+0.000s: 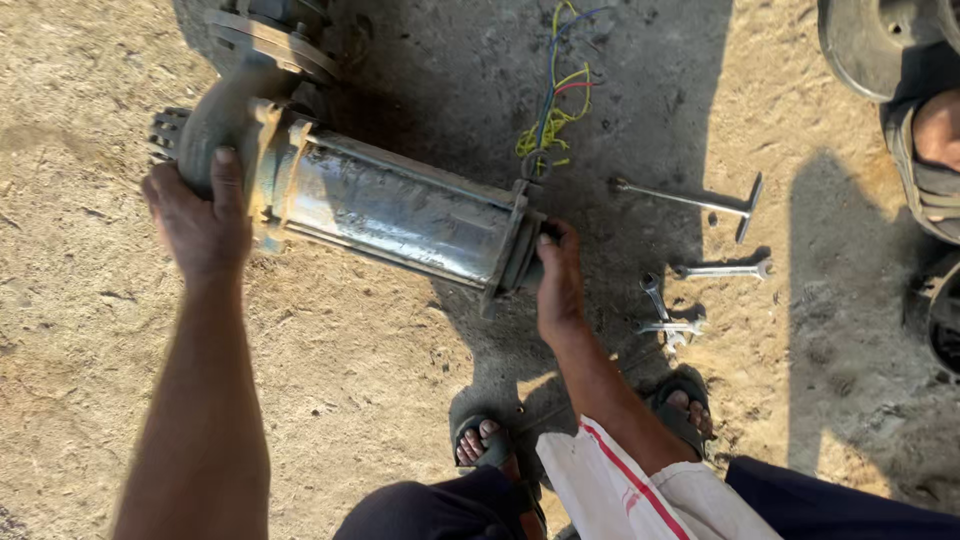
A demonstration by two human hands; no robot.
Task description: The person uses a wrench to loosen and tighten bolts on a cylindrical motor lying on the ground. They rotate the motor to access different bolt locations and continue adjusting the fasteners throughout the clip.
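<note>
1. Hard, bright sunlight falls on the sandy ground [90, 330], washing it pale.
2. A deep, sharp-edged shadow lies across the middle.
3. The metal cylinder [400, 215] shows a glaring streak along its side.
4. Focus is crisp throughout, with slight stretching near the edges.

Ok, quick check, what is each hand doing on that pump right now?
Left hand: closed on the grey elbow end of the pump.
Right hand: gripping the pump's other end, at the flange.
</note>
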